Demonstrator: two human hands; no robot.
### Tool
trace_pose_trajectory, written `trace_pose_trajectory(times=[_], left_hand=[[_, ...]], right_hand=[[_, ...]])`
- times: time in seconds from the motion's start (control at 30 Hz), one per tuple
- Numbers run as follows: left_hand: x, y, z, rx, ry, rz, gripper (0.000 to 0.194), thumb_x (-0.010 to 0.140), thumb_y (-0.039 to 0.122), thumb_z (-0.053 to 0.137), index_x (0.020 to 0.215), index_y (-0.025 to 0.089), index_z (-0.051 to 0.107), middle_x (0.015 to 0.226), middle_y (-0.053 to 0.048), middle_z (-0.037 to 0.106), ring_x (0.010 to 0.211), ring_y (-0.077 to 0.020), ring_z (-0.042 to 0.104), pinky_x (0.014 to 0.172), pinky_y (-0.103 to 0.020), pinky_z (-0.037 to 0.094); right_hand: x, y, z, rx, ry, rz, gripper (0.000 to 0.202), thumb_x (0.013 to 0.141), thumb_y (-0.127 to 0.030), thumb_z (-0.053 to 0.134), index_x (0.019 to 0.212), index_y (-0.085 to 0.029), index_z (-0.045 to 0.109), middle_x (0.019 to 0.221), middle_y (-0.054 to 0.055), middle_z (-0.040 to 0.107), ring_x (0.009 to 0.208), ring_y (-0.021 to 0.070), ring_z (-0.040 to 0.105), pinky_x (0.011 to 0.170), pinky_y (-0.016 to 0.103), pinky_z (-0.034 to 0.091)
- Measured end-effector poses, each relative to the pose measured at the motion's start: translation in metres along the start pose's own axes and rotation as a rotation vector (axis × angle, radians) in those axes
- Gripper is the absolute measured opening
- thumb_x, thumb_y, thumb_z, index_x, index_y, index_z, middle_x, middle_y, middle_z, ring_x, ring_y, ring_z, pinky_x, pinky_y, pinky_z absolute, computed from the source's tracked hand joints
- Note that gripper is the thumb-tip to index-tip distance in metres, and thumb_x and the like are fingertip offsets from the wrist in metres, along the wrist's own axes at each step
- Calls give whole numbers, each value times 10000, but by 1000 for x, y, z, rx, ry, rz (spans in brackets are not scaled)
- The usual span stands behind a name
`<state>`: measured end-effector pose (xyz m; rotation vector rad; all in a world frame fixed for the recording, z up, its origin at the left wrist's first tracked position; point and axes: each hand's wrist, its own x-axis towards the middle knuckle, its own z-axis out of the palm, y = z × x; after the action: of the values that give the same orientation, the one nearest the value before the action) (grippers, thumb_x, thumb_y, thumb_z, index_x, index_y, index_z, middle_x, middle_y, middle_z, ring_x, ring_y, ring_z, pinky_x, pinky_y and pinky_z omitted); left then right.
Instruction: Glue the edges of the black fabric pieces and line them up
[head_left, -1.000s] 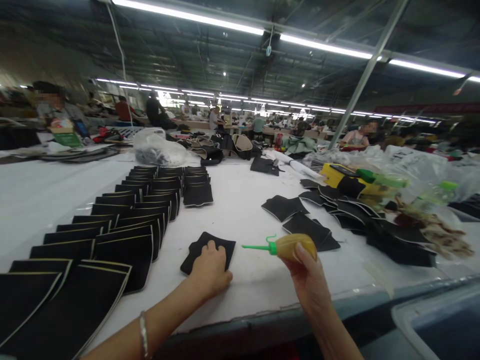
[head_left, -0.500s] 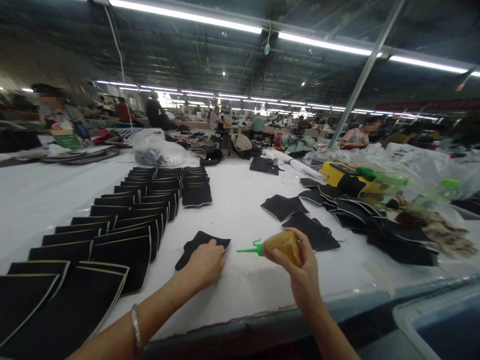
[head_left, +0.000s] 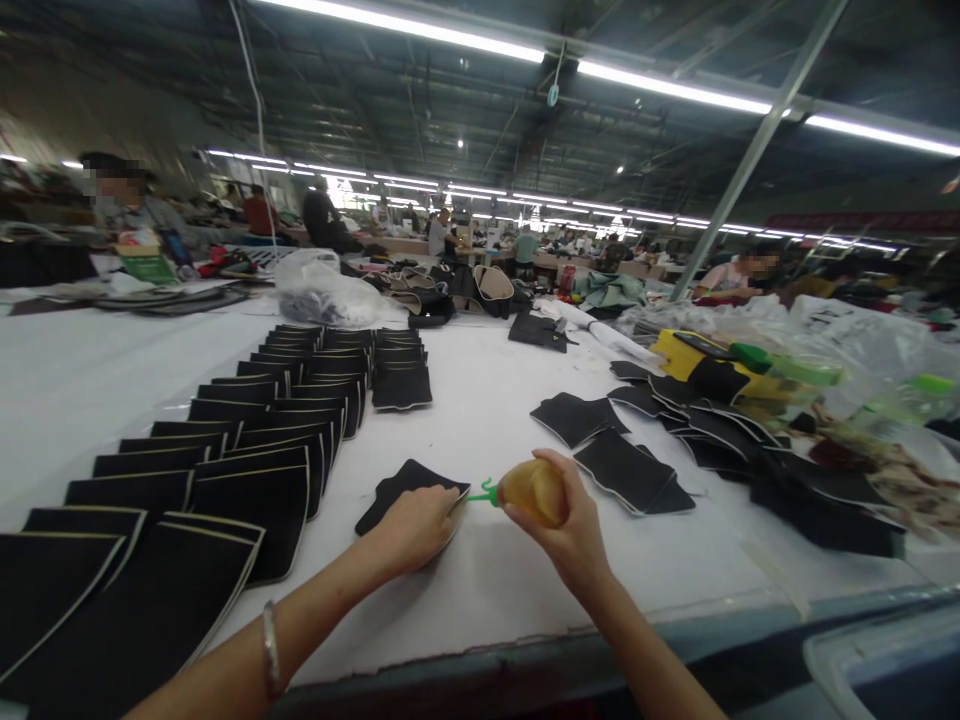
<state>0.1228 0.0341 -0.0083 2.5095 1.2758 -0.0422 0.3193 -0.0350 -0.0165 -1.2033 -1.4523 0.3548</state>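
My right hand is wrapped round a soft squeeze bottle of amber liquid, probably glue. The bottle lies sideways, its thin green nozzle pointing left at the right edge of a black cut piece. Nozzle tip and edge are close together; whether they touch I cannot tell. My left hand grips that black piece near its right edge, fingers closed together on top and thumb hidden. The piece looks like leather or coated fabric with a pale edge.
Overlapping rows of black pieces with pale edges cover the left of the white table. Loose black pieces lie to the right, near a yellow box and clear plastic bags. Several people work farther back.
My right hand has brought the bottle left, so its nozzle tip is now at the black piece's edge. My left hand stays on the piece. The view has shifted slightly.
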Motion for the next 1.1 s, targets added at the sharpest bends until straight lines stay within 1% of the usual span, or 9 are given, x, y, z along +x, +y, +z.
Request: trace_pose_trajectory(times=[0.13, 0.3, 0.4, 0.5, 0.63, 0.7, 0.83, 1.0, 1.1], left_hand=[[-3, 1, 0, 9, -1, 1, 342, 772, 121, 354, 1008, 195, 590, 982, -83, 665, 907, -273, 636, 733, -361, 453], [-6, 1, 3, 6, -8, -23, 362, 802, 152, 337, 1067, 198, 579, 975, -88, 645, 870, -268, 639, 734, -369, 458], [-8, 1, 3, -10, -12, -35, 401, 817, 165, 316, 1122, 202, 574, 969, -91, 634, 859, -268, 640, 740, -374, 460], [-9, 1, 3, -30, -30, -39, 454, 815, 172, 315, 1198, 197, 558, 987, -99, 629, 868, -274, 640, 749, -380, 463], [-8, -2, 5, -49, -26, -31, 539, 820, 178, 320, 1336, 168, 476, 1064, -120, 619, 932, -279, 633, 798, -382, 463], [-8, -4, 6, -64, -24, -23, 536, 827, 175, 316, 1338, 163, 476, 1068, -119, 619, 946, -272, 631, 816, -375, 461], [-10, -6, 8, -107, -24, -9, 510, 843, 170, 309, 1318, 180, 493, 1054, -105, 619, 961, -251, 625, 835, -350, 456], [-11, -6, 9, -109, -14, -6, 496, 856, 178, 310, 1321, 192, 481, 1075, -99, 611, 959, -235, 622, 834, -332, 448], [-12, -5, 7, -117, -23, -12, 479, 861, 179, 308, 1303, 186, 495, 1087, -104, 611, 973, -231, 618, 833, -322, 446]], right_hand=[[6, 3, 3, -33, -48, -27, 570, 730, -372, 789, 1213, -278, 502, 1132, 31, 573, 992, 255, 567, 900, 381, 439], [6, 5, 3, -79, -67, -58, 564, 741, -365, 781, 1217, -264, 494, 1125, 42, 580, 983, 257, 571, 907, 391, 434], [5, 3, 3, -69, -83, -19, 545, 744, -360, 778, 1202, -262, 500, 1105, 38, 581, 952, 250, 575, 873, 378, 448], [6, 3, 3, -48, -67, 37, 529, 743, -357, 777, 1187, -265, 505, 1067, 25, 584, 900, 235, 581, 819, 357, 463], [9, 8, 2, -50, -16, 12, 514, 744, -363, 771, 1177, -262, 513, 1094, 26, 569, 926, 238, 568, 837, 360, 449], [8, 9, 2, -28, -32, 25, 514, 741, -360, 775, 1175, -266, 515, 1081, 19, 569, 907, 229, 567, 827, 351, 447], [4, 11, -2, 81, -81, 107, 528, 725, -378, 793, 1163, -266, 520, 992, 0, 574, 832, 210, 563, 768, 324, 458], [7, 19, -2, 155, -23, 173, 572, 706, -411, 799, 1168, -244, 505, 955, 8, 568, 796, 217, 561, 734, 330, 473], [6, 17, -2, 148, -9, 185, 559, 705, -417, 793, 1156, -239, 515, 973, 14, 565, 811, 221, 560, 742, 335, 475]])
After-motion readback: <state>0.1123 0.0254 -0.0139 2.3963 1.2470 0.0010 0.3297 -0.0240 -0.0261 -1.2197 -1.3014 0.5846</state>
